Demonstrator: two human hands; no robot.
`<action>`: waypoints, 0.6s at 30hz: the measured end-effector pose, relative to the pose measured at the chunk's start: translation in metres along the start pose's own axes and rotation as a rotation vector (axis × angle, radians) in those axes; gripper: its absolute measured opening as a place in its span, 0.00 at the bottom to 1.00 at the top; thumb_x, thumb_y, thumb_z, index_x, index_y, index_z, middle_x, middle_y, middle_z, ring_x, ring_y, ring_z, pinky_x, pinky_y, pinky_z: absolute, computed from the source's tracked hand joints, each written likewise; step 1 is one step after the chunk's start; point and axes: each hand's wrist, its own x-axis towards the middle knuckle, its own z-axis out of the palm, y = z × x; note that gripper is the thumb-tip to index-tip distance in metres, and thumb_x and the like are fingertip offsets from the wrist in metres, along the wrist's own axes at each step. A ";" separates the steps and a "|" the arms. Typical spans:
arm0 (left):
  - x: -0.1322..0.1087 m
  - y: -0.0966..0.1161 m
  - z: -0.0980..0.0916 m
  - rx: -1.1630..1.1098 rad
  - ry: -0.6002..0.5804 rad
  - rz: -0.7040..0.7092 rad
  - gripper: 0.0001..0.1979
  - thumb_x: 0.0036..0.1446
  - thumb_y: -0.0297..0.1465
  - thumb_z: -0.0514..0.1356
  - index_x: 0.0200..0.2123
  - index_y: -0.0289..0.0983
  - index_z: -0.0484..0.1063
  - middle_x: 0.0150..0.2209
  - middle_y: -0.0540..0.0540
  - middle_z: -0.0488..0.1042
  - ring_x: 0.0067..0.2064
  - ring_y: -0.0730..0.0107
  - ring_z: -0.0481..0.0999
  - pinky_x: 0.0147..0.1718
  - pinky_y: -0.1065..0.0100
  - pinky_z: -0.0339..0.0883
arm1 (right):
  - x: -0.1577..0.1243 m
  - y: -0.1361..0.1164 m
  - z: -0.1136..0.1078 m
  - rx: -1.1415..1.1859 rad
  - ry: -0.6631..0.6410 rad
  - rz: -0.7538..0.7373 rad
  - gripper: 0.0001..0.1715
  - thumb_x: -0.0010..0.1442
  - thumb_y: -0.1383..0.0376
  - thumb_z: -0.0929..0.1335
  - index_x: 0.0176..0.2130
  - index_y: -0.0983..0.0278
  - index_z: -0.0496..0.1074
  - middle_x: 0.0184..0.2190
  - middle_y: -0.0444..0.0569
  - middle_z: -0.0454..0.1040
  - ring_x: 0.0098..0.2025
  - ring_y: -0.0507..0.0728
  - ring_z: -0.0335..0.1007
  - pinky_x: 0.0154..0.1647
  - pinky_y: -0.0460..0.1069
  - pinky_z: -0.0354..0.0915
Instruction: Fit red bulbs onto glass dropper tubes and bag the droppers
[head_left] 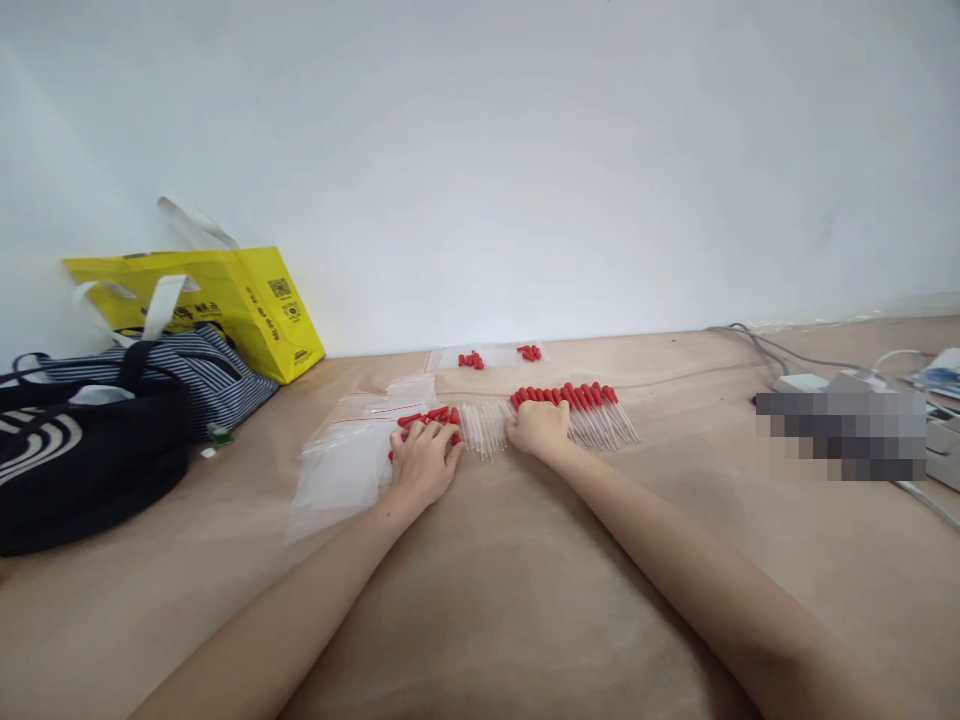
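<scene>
White tubes point(484, 430) are lying toward the back edge of the desk point(480, 600); the left hand point(425, 460) is resting over red caps point(421, 414), the right hand point(538, 427) among the tubes, either grip's closure unclear. Light pressure should be keeping tubes aligned.

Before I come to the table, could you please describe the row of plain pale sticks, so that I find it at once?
On the wooden table, look between the left hand and the right hand. There the thin pale sticks lie side by side. Unlike the red-topped sticks by the right hand, they show no red ends.
</scene>
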 end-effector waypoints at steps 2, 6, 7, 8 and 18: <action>0.000 0.000 0.000 -0.009 0.004 -0.007 0.08 0.54 0.34 0.51 0.34 0.40 0.67 0.35 0.47 0.73 0.39 0.59 0.65 0.39 0.56 0.46 | -0.001 0.000 0.001 0.005 0.000 0.001 0.14 0.50 0.62 0.62 0.31 0.68 0.72 0.31 0.58 0.73 0.36 0.60 0.68 0.43 0.55 0.46; 0.001 0.000 -0.001 -0.035 0.015 -0.043 0.05 0.53 0.31 0.52 0.32 0.39 0.66 0.33 0.48 0.74 0.38 0.60 0.66 0.39 0.57 0.47 | -0.002 0.000 0.000 0.016 0.016 0.003 0.15 0.51 0.62 0.61 0.30 0.68 0.72 0.30 0.57 0.73 0.34 0.60 0.68 0.42 0.55 0.47; 0.001 0.000 -0.002 -0.042 0.026 -0.056 0.04 0.52 0.30 0.52 0.32 0.38 0.65 0.33 0.48 0.74 0.38 0.60 0.67 0.39 0.57 0.47 | -0.002 0.001 0.000 0.016 0.018 0.003 0.15 0.51 0.62 0.61 0.30 0.68 0.72 0.30 0.57 0.73 0.34 0.60 0.68 0.42 0.55 0.47; 0.001 0.000 -0.003 -0.049 0.046 -0.069 0.05 0.52 0.29 0.52 0.33 0.38 0.65 0.33 0.47 0.74 0.38 0.60 0.67 0.39 0.57 0.47 | -0.003 0.002 -0.001 0.019 0.024 0.002 0.15 0.52 0.62 0.60 0.30 0.68 0.72 0.30 0.56 0.73 0.35 0.60 0.67 0.42 0.55 0.47; -0.027 0.020 -0.027 -0.350 -0.099 0.337 0.13 0.53 0.26 0.49 0.41 0.39 0.66 0.36 0.47 0.72 0.39 0.66 0.67 0.42 0.60 0.48 | -0.048 0.068 0.007 0.323 0.260 -0.400 0.11 0.57 0.67 0.57 0.32 0.65 0.66 0.31 0.49 0.70 0.34 0.54 0.64 0.36 0.49 0.51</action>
